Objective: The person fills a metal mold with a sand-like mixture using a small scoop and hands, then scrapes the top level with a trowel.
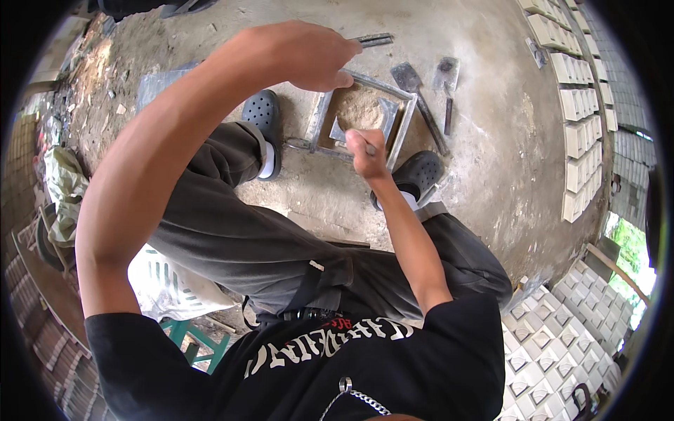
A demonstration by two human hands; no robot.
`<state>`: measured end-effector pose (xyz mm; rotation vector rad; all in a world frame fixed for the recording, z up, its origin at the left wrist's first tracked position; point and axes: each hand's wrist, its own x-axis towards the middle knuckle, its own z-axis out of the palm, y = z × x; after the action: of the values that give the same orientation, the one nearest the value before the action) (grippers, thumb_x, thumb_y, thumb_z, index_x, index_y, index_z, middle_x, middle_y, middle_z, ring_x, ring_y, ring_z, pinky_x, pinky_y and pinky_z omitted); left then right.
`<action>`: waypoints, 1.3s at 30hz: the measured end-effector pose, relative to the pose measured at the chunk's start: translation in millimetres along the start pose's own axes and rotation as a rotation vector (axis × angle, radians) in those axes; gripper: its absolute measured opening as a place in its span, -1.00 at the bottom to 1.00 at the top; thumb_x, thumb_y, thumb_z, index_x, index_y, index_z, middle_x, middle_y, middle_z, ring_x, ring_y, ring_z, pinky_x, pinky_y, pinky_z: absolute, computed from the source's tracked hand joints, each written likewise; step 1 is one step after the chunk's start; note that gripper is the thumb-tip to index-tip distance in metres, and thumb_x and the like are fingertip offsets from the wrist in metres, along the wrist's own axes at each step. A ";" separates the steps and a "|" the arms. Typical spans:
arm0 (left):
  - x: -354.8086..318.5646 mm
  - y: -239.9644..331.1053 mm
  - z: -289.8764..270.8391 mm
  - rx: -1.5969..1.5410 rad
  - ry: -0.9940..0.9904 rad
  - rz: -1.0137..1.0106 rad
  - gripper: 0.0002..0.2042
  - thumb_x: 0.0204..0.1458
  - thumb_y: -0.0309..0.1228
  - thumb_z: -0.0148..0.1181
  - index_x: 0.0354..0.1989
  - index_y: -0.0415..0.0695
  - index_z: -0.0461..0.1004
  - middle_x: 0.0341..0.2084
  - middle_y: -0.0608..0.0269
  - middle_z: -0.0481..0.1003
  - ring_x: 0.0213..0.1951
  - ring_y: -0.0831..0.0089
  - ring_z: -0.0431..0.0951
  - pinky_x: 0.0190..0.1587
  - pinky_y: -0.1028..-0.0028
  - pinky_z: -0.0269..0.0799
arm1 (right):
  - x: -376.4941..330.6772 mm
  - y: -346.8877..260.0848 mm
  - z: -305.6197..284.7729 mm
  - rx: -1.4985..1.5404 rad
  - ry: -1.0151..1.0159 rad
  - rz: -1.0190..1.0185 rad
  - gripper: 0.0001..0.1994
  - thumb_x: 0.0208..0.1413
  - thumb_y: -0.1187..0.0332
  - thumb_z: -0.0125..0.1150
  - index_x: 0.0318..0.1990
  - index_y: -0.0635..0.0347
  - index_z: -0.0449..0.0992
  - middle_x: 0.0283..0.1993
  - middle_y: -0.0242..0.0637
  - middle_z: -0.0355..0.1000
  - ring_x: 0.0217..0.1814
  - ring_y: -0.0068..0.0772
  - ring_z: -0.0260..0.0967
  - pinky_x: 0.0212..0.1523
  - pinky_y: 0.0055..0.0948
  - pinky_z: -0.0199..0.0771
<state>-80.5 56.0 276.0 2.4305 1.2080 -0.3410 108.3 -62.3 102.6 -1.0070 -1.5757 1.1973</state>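
Observation:
Between my feet lies a square metal mould frame (408,124), with pale sandy powder (361,107) and grey metal pieces (387,111) inside it. My right hand (368,150) is closed in a fist over the near side of the frame. From it pokes the rounded end of a short-handled tool (371,149); the tool's working end is hidden. My left hand (319,57) is at the frame's far left corner, thumb and forefinger apart, its other fingers hidden. Past its fingertips shows a dark bar (375,40); whether they touch it I cannot tell.
A long-handled dark trowel (419,98) lies along the frame's right side. A smaller trowel (447,88) rests farther right. My clogs (261,116) flank the frame. Pale blocks (581,137) stand in rows at the right, and patterned tiles (554,344) cover the lower right.

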 end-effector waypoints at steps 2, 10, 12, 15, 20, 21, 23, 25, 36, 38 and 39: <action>0.8 8.2 -0.8 -0.005 -0.018 0.004 -0.49 0.13 -0.12 0.04 0.21 -0.08 0.24 0.00 0.05 0.44 0.06 0.13 0.41 0.11 0.21 0.30 | -19.5 25.2 -13.4 0.115 0.076 0.030 -0.64 0.11 0.43 -0.10 -0.73 0.27 0.11 -0.77 -0.40 -0.01 -0.72 -0.58 -0.08 -0.66 -0.41 -0.07; 0.4 10.1 -1.9 0.001 -0.016 -0.031 -0.51 0.13 -0.15 0.04 0.21 -0.09 0.24 -0.02 0.05 0.45 0.05 0.12 0.42 0.09 0.20 0.32 | -26.4 27.8 -25.5 0.120 0.148 0.036 -0.63 0.11 0.44 -0.14 -0.75 0.23 0.05 -0.75 -0.44 -0.01 -0.71 -0.62 -0.11 -0.65 -0.47 -0.11; -1.2 15.5 -6.9 -0.001 -0.056 -0.024 -0.51 0.13 -0.15 0.04 0.21 -0.09 0.24 -0.02 0.05 0.45 0.05 0.12 0.42 0.09 0.20 0.32 | -35.0 46.1 -27.9 0.068 0.098 0.112 -0.64 0.10 0.46 -0.16 -0.75 0.22 0.04 -0.74 -0.45 -0.01 -0.70 -0.63 -0.13 -0.64 -0.48 -0.12; 2.3 10.8 -9.1 -0.003 -0.036 -0.021 -0.51 0.13 -0.15 0.04 0.21 -0.08 0.24 -0.03 0.06 0.45 0.04 0.12 0.43 0.09 0.20 0.32 | -22.4 42.5 -25.9 0.177 0.122 0.153 -0.64 0.09 0.44 -0.16 -0.75 0.22 0.05 -0.74 -0.44 0.00 -0.70 -0.62 -0.12 -0.64 -0.47 -0.11; 2.2 6.7 2.2 0.018 -0.019 0.003 -0.51 0.13 -0.16 0.05 0.21 -0.07 0.24 -0.05 0.08 0.46 0.02 0.12 0.44 0.06 0.19 0.33 | -21.6 41.6 -15.3 0.091 0.085 0.123 -0.64 0.10 0.47 -0.16 -0.74 0.23 0.04 -0.75 -0.46 -0.01 -0.70 -0.63 -0.10 -0.66 -0.48 -0.13; 1.7 7.9 3.2 0.013 -0.026 0.000 -0.51 0.13 -0.16 0.05 0.21 -0.07 0.24 -0.06 0.09 0.47 0.01 0.12 0.44 0.06 0.19 0.33 | -22.8 44.1 -17.9 0.078 0.077 0.115 -0.64 0.10 0.46 -0.16 -0.74 0.23 0.04 -0.75 -0.46 -0.01 -0.70 -0.63 -0.11 -0.65 -0.48 -0.13; -0.1 6.0 3.4 0.012 -0.028 -0.019 -0.51 0.13 -0.16 0.05 0.21 -0.07 0.24 -0.06 0.10 0.47 0.01 0.11 0.45 0.06 0.18 0.33 | -9.4 23.4 -13.0 0.070 0.047 0.097 -0.64 0.11 0.45 -0.16 -0.74 0.23 0.04 -0.75 -0.46 -0.01 -0.70 -0.64 -0.11 -0.65 -0.48 -0.13; 3.0 8.1 -0.6 0.018 -0.009 -0.010 -0.51 0.12 -0.16 0.05 0.20 -0.08 0.24 -0.07 0.10 0.48 0.01 0.11 0.45 0.05 0.18 0.33 | -12.9 31.1 -16.2 0.117 0.073 0.162 -0.65 0.11 0.45 -0.14 -0.73 0.25 0.07 -0.75 -0.47 -0.01 -0.69 -0.65 -0.11 -0.65 -0.48 -0.12; 6.8 9.0 0.5 -0.018 -0.020 0.006 -0.51 0.12 -0.17 0.06 0.19 -0.09 0.25 -0.05 0.05 0.46 0.04 0.11 0.43 0.08 0.18 0.31 | -13.8 33.7 -13.8 0.117 -0.016 0.030 -0.69 0.08 0.48 -0.10 -0.70 0.31 0.12 -0.76 -0.39 -0.03 -0.71 -0.61 -0.09 -0.65 -0.45 -0.12; 5.5 7.2 2.3 -0.020 -0.025 -0.006 -0.51 0.12 -0.17 0.06 0.19 -0.09 0.25 -0.04 0.05 0.46 0.05 0.11 0.42 0.09 0.19 0.31 | -9.3 28.6 -25.7 0.173 -0.025 0.101 -0.63 0.09 0.42 -0.13 -0.75 0.23 0.04 -0.75 -0.46 -0.01 -0.69 -0.63 -0.12 -0.64 -0.48 -0.13; 2.4 5.7 4.4 -0.021 -0.023 -0.013 -0.51 0.12 -0.17 0.06 0.19 -0.09 0.24 -0.04 0.05 0.46 0.05 0.11 0.42 0.09 0.19 0.31 | -14.2 14.9 -32.6 0.076 0.022 0.200 -0.63 0.09 0.42 -0.14 -0.74 0.24 0.04 -0.74 -0.46 0.00 -0.69 -0.61 -0.12 -0.63 -0.49 -0.14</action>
<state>-74.8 52.6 272.6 2.3951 1.2127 -0.3574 144.7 -64.5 90.2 -1.1449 -1.4267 1.3666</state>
